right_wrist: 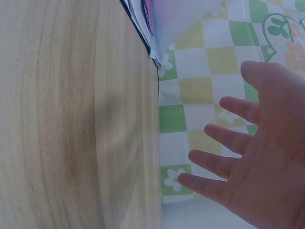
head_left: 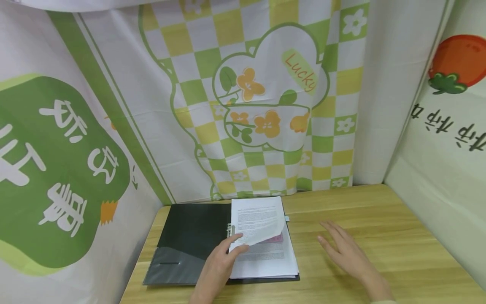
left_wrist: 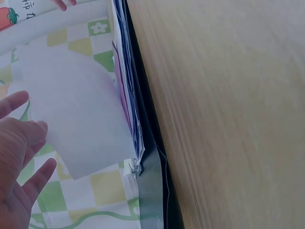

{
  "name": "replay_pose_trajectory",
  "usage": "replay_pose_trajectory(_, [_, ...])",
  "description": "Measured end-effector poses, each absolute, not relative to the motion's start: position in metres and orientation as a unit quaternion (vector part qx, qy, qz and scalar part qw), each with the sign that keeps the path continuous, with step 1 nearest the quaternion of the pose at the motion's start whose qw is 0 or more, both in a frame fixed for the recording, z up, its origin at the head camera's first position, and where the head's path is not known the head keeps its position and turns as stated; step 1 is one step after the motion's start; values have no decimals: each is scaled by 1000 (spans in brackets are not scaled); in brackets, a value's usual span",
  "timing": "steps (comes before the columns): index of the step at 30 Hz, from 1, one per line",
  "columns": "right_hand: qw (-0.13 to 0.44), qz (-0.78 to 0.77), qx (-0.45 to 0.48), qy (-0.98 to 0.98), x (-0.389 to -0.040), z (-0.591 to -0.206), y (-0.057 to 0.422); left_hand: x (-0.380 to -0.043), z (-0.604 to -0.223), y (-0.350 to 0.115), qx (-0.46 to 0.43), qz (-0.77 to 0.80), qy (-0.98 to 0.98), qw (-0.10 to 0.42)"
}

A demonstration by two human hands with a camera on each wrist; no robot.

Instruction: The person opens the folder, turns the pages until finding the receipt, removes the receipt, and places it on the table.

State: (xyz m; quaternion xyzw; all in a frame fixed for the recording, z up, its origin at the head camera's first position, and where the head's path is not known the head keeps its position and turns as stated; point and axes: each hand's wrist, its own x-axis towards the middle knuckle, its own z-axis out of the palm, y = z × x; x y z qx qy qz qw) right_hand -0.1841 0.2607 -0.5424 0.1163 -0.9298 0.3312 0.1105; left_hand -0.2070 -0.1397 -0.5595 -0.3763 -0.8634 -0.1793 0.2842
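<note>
My left hand (head_left: 218, 259) is at the lower left part of a lifted printed page (head_left: 254, 217), thumb and index finger apart and the other fingers spread in the left wrist view; I cannot tell how firmly they touch the paper. The page belongs to a black file folder (head_left: 190, 223) lying open on the wood-grain table (head_left: 379, 219), and its lower right part curls up off the stack of papers (head_left: 265, 268) on the folder's right side. Under that curl shows a strip of a pink sheet (head_left: 274, 239), with printed lines below it. A metal clip (head_left: 229, 230) sits at the fold, along the left edge of the papers, and a pale tab (head_left: 287, 218) sticks out on their right. The folder's left cover has a greyish translucent pocket (head_left: 167, 268) across its lower part. My right hand (head_left: 347, 253) is empty, fingers spread, over the table to the right of the folder and apart from it. Behind the table hangs a green, yellow and white checkered cloth (head_left: 258, 160) with the word "Lucky"; an orange-red fruit (head_left: 459, 59) is printed on the white cloth at right.
</note>
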Motion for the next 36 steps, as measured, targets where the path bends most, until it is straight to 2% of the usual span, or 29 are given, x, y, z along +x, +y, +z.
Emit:
replay_pose_trajectory(11, [101,339,115,-928,-183,-546,261,-211,-562,-145,-367,-185,-865,290])
replay_pose_trajectory(20, [99,349,114,-925,-181,-548,263,-216,-559,-147,-359,-182,-856,325])
replay_pose_trajectory(36, [97,357,114,-922,-180,-551,264,-226,-561,-150,-346,-193,-857,331])
